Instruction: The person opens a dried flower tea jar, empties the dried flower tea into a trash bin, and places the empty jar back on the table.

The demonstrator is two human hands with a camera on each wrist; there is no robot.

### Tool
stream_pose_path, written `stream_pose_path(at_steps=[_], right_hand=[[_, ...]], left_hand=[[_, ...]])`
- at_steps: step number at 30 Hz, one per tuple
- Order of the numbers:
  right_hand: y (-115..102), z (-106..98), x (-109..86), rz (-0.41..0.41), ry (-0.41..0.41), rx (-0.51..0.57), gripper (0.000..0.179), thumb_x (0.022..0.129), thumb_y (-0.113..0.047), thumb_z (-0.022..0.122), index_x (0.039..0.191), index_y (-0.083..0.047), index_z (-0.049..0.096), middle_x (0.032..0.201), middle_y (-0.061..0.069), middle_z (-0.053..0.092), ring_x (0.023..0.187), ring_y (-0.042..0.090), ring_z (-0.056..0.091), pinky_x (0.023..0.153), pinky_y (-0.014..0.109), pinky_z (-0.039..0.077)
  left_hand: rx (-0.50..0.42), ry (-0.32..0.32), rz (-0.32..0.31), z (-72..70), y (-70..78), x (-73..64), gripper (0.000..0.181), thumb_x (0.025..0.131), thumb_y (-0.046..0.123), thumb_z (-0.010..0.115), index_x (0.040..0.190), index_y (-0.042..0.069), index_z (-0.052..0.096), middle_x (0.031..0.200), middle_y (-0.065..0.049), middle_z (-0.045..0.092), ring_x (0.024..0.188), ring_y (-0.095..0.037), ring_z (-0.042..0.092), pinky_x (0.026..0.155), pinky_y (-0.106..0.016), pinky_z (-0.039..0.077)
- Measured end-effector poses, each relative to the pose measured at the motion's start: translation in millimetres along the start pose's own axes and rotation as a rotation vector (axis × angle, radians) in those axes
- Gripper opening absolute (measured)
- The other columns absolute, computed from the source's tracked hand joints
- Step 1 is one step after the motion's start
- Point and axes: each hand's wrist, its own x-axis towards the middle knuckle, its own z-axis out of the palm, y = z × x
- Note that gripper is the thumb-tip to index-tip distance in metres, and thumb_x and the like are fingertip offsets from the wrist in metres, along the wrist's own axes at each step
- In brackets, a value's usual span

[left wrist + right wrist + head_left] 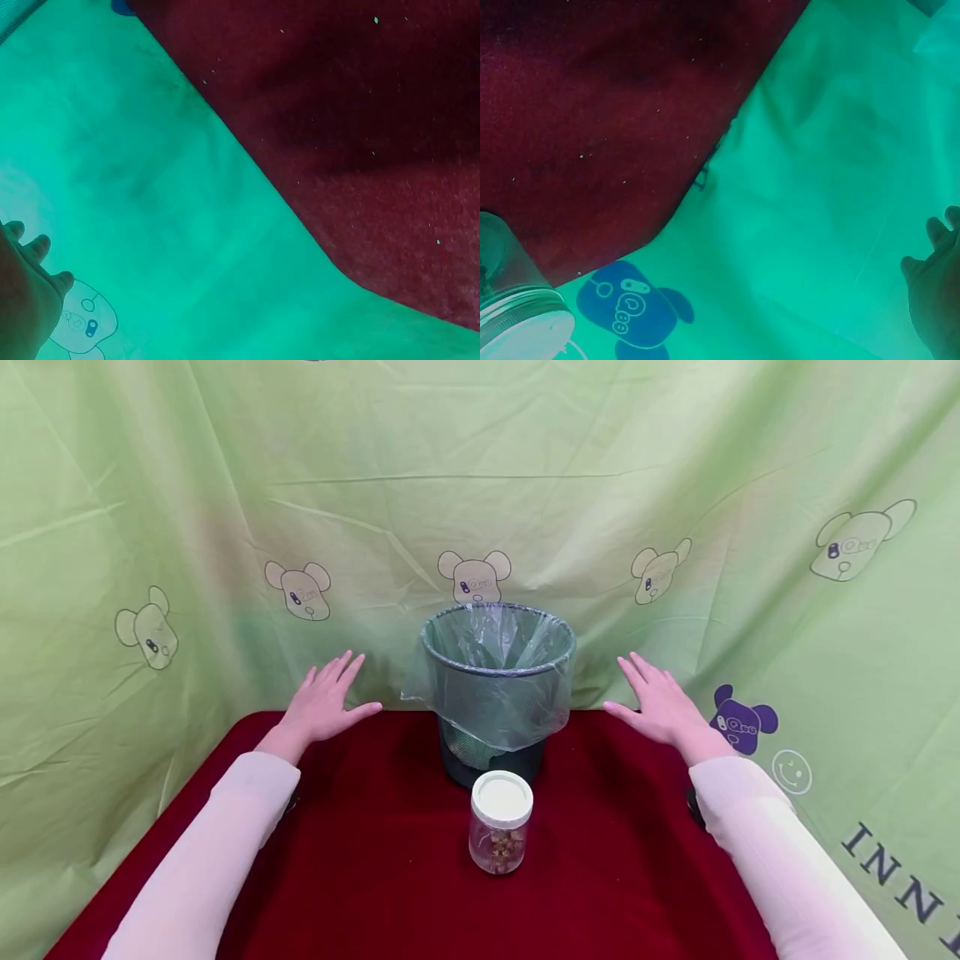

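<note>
Both hands are raised with fingers spread, one on each side of a mesh waste bin (457, 752). My left hand (318, 703) is to the left of the bin and holds nothing. To the bin's right, my right hand (663, 705) is likewise bare, its thumb pointing inward. A clear plastic bag (502, 702) lines the bin and folds down over its rim. In front of the bin stands a clear jar (498, 843) with a white lid (502, 798) and small brown pieces inside. The jar's lid end also shows at the lower left of the right wrist view.
A dark red cloth (360, 877) covers the table, whose far edge runs just behind the bin. Green curtains (360, 435) with printed bear heads hang behind and along both sides. Small dark objects, partly hidden, show by both sleeves.
</note>
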Motion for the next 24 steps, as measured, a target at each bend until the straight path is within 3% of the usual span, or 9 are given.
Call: stream_pose_path(at_steps=[7,24], right_hand=[[-4,0,-2.4,-0.011,0.018,0.028,0.087,0.095,-0.056,0.050,0.154,-0.003,0.016,0.158,0.022,0.014,0.143,0.041,0.014,0.113,0.055,0.009],[-30,-1,-23.2,-0.076,0.050,0.207,0.079,0.097,-0.045,0.056,0.153,-0.001,0.022,0.154,0.023,0.025,0.141,0.041,0.021,0.110,0.056,0.020]], left_hand=[[-0.050,-0.010,-0.017,0.9,5.2,-2.4,0.096,0.088,0.071,0.048,0.157,0.014,0.012,0.159,-0.016,0.016,0.143,-0.036,0.019,0.112,-0.059,0.010],[-0.153,-0.056,0.046,1.2,23.3,-14.9,0.086,0.091,0.064,0.051,0.154,0.012,0.025,0.153,-0.015,0.034,0.137,-0.038,0.031,0.107,-0.058,0.025]])
